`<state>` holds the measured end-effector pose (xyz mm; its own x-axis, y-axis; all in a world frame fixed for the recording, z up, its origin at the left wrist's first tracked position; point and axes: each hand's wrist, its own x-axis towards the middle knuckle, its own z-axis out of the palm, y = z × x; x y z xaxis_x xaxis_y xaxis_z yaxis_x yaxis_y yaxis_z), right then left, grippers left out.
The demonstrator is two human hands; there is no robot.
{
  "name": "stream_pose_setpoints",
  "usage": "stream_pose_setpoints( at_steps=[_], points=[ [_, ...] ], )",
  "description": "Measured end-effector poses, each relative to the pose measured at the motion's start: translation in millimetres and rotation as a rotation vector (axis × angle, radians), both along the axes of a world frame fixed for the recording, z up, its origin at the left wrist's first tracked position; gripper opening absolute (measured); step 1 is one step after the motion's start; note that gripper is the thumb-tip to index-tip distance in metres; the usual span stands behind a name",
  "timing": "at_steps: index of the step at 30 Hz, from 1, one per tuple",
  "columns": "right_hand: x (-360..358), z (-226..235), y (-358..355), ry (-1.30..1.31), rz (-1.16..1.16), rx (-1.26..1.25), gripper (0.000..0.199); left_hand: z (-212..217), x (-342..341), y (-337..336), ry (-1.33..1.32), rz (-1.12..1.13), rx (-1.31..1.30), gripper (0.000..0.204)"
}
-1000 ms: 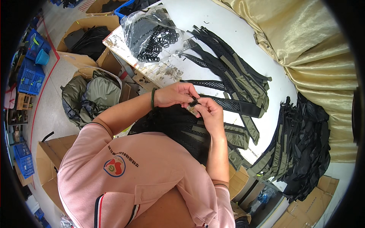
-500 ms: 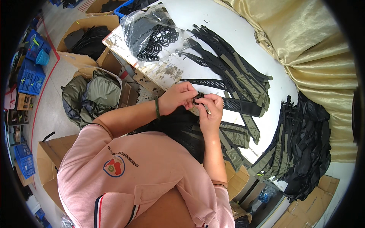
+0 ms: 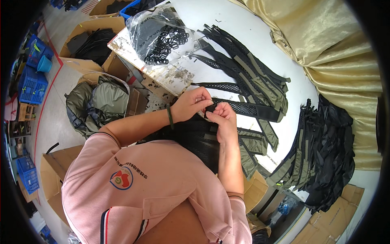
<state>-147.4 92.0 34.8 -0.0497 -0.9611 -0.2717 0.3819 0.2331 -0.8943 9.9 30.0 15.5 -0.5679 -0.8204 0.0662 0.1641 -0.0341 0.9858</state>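
Both my hands meet over the near edge of the white table. My left hand (image 3: 192, 105) is closed, its thumb and fingertips pinching a small black piece (image 3: 210, 107) at the end of a black mesh shoulder strap (image 3: 248, 109). From the other side my right hand (image 3: 225, 121) pinches the same end, thumb against forefinger. Whether that small piece is webbing or a buckle cannot be made out, as the fingers cover most of it. The strap runs rightward across the table. Beyond it lie several black and olive straps (image 3: 248, 67), fanned out.
A clear plastic bag (image 3: 148, 30) of black buckles (image 3: 166, 44) sits at the table's far left. More straps (image 3: 298, 158) hang at the right edge beside a gold curtain (image 3: 325, 53). Cardboard boxes (image 3: 87, 63) and olive fabric (image 3: 107, 97) stand to the left.
My right hand has turned, and its fingers have curled in tighter around the strap's end. My left hand stays nearly in place, its fingertips closer to the black piece.
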Motion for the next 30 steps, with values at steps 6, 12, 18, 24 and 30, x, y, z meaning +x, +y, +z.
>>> stream_pose_setpoints(
  at_steps=[6,12,18,24,30],
  points=[
    [6,3,3,-0.028,-0.058,0.031,0.027,3,4,3,-0.011,-0.011,-0.13,0.012],
    [9,2,3,-0.041,-0.1,0.027,0.026,2,2,1,-0.037,-0.014,-0.051,0.009],
    [10,1,5,-0.068,-0.135,0.051,0.026,2,4,3,-0.018,-0.015,-0.068,0.01],
    [12,-2,11,-0.105,-0.149,0.007,0.026,-6,8,2,0.041,-0.091,-0.186,0.011],
    [21,-6,14,-0.018,-0.291,-0.186,0.026,-3,4,7,0.183,-0.135,-0.239,0.021]
  ],
)
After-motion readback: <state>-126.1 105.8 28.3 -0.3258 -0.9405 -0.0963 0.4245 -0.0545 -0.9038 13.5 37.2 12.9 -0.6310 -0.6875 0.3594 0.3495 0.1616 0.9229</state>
